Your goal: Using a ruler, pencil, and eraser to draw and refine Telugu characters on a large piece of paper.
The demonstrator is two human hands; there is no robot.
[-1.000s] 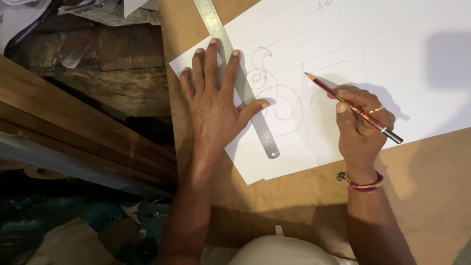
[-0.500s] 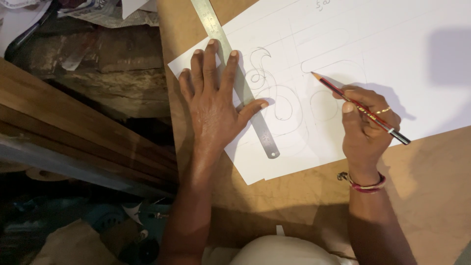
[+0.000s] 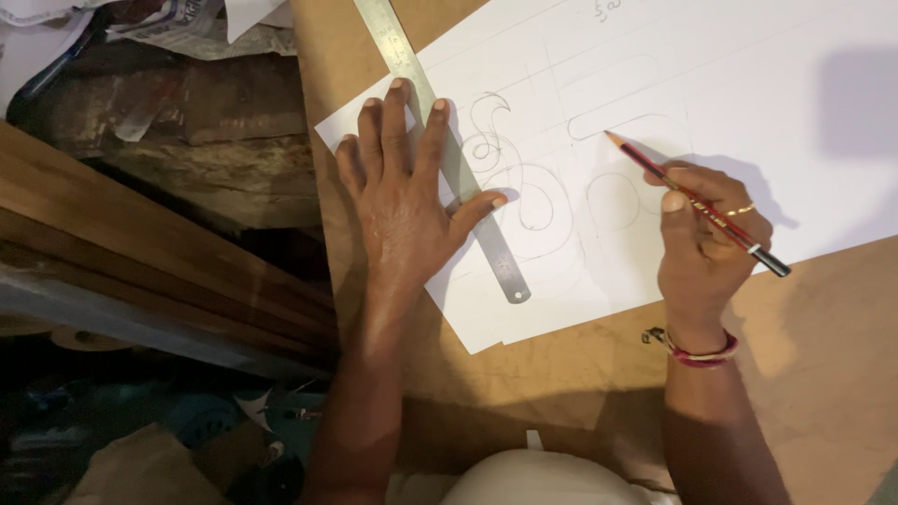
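Observation:
A large white paper sheet (image 3: 748, 84) with pencilled curly shapes lies on a brown board (image 3: 842, 337). My left hand (image 3: 407, 201) lies flat with fingers spread on the sheet's left part, pressing on a long steel ruler (image 3: 486, 234) that runs diagonally from the top edge to below my thumb. My right hand (image 3: 706, 248) grips a red and black pencil (image 3: 697, 204). Its tip touches the sheet on a drawn rounded outline. A gold ring and a red bangle are on that hand and wrist.
Left of the board, wooden planks (image 3: 140, 252) slope across, with crumpled newspaper (image 3: 187, 28) at the top left and dark clutter on the floor (image 3: 140, 440) below. The board's near edge meets my lap (image 3: 533, 477).
My right hand has shifted the pencil slightly to the right along the drawn outline. My left hand and the ruler have stayed in place.

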